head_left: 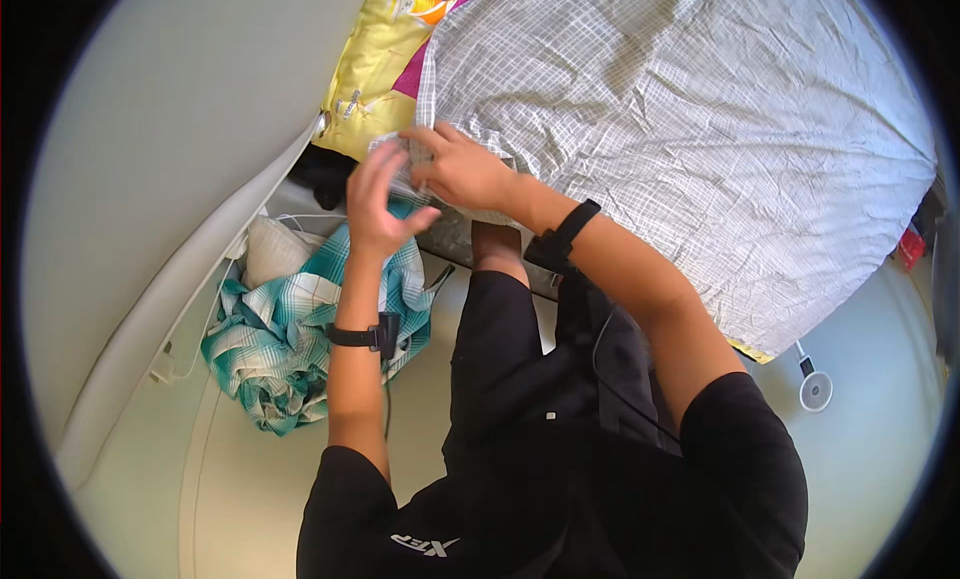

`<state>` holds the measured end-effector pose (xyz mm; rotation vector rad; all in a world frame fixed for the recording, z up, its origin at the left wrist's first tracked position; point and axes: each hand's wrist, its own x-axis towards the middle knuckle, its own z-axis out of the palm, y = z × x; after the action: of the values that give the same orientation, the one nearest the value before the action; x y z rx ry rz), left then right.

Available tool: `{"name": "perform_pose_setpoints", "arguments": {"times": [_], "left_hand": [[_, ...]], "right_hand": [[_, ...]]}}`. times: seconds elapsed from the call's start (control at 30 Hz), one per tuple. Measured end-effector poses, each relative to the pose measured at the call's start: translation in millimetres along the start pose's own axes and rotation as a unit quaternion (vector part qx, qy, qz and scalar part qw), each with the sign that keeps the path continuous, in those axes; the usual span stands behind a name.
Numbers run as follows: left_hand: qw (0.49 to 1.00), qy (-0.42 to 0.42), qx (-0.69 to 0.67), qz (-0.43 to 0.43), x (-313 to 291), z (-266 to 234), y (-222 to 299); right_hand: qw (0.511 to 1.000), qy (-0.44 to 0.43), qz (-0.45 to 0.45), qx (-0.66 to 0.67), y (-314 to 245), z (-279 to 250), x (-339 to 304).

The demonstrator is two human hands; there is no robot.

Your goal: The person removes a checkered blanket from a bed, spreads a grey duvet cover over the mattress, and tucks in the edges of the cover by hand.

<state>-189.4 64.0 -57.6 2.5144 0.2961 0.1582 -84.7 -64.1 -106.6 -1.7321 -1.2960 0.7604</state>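
Note:
A grey-and-white checked bed sheet [700,109], wrinkled all over, spreads across the mattress. At its near left corner, my right hand [463,171] has its fingers curled on the sheet's edge. My left hand [378,207] is raised just left of that corner, thumb apart from the fingers. Its fingertips are smeared by motion beside a loose fold of the sheet. Whether they touch the fold is hard to see. Left of the sheet, a yellow printed mattress cover [372,89] with a magenta strip [412,74] lies uncovered.
A teal-and-white plaid cloth [275,344] lies heaped on the floor at left, against a beige cushion-like bundle [275,251]. White cables run along the wall [190,109]. My legs [505,329] stand against the bed's edge. A small white round device [815,391] is on the floor at right.

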Motion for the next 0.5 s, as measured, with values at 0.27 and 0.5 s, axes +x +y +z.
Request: {"name": "perform_pose_setpoints", "arguments": {"times": [0.27,0.5], "left_hand": [[0.845,0.028,0.026,-0.534,-61.6,-2.3,-126.2],[0.820,0.270,-0.074,-0.499,-36.5,-10.0,-248.1]], "right_hand": [[0.980,0.140,0.066,-0.129,8.4,11.8,54.9],[0.959,0.052,0.010,-0.277,35.0,44.6,103.1]]}}
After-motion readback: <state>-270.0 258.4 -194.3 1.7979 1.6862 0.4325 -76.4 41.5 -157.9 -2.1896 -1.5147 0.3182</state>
